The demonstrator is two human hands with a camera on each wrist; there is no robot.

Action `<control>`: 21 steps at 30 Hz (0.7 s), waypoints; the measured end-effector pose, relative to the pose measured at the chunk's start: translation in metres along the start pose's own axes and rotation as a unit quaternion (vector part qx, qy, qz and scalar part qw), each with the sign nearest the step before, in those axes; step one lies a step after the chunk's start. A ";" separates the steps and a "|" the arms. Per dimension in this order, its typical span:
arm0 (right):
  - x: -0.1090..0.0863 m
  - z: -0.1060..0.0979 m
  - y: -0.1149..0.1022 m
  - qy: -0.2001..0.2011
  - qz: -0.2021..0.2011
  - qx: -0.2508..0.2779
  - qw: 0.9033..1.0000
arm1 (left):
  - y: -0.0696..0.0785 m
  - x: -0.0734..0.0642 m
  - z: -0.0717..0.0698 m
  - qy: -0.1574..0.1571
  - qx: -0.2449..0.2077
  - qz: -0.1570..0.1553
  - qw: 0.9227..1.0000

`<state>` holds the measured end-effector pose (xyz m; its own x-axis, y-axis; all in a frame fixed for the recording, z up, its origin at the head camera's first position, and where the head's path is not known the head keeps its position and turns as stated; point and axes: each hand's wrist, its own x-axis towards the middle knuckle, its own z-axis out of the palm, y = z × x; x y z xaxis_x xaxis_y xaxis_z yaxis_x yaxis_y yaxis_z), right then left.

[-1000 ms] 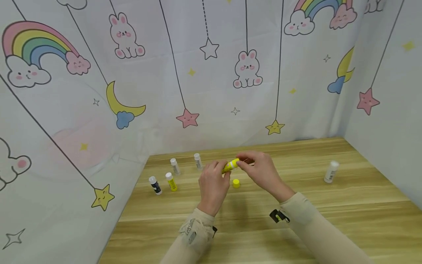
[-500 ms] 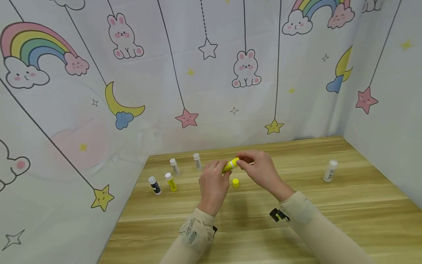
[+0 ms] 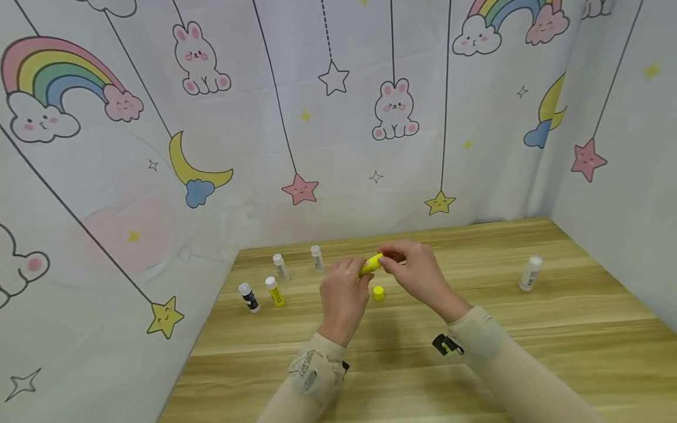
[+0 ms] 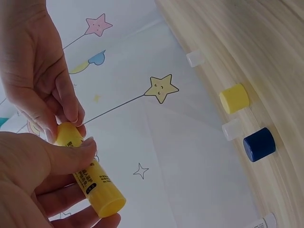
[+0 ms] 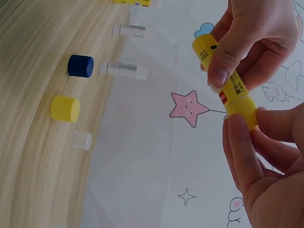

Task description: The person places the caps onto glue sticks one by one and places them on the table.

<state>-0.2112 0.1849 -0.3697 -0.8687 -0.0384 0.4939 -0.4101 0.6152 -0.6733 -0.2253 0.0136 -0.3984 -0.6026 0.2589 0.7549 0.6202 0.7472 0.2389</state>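
A yellow glue stick point(image 3: 370, 266) is held tilted above the middle of the table. My left hand point(image 3: 342, 296) grips its body, thumb along the printed label in the left wrist view. With thumb and fingertips, my right hand point(image 3: 423, 273) pinches the yellow cap point(image 5: 242, 113) at the stick's upper end. The cap sits on the body with only a thin seam showing in the right wrist view. Below the hands, another yellow cap point(image 3: 378, 292) stands loose on the tabletop.
Upright at left are a dark blue-and-white stick point(image 3: 248, 298), a yellow glue stick with white end point(image 3: 274, 292) and white sticks point(image 3: 281, 267). A larger white stick point(image 3: 531, 274) stands at right. Wrist views show a blue cap point(image 4: 259, 144) and small whitish caps point(image 4: 232, 129).
The white band between the glue stick's body and its cap has shrunk from view as the two came together. Both hands otherwise stay nearly in place.
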 end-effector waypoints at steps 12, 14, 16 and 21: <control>0.000 0.008 0.000 0.004 0.038 0.046 0.998 | 0.007 -0.002 0.006 0.011 0.099 0.040 0.994; 0.001 0.010 0.001 0.006 0.043 0.048 0.998 | 0.009 -0.003 0.007 0.011 0.110 0.044 0.993; 0.002 0.011 0.001 0.005 0.043 0.052 0.998 | 0.010 -0.004 0.007 0.012 0.115 0.043 0.992; 0.001 0.013 0.003 -0.019 0.046 0.066 0.997 | 0.008 -0.007 0.008 0.014 0.122 0.041 0.992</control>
<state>-0.2170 0.1762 -0.3783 -0.9132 -0.0181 0.4071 -0.3589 0.5087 -0.7825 -0.2199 0.0228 -0.4066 -0.5386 0.3096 0.7836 0.5237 0.8516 0.0235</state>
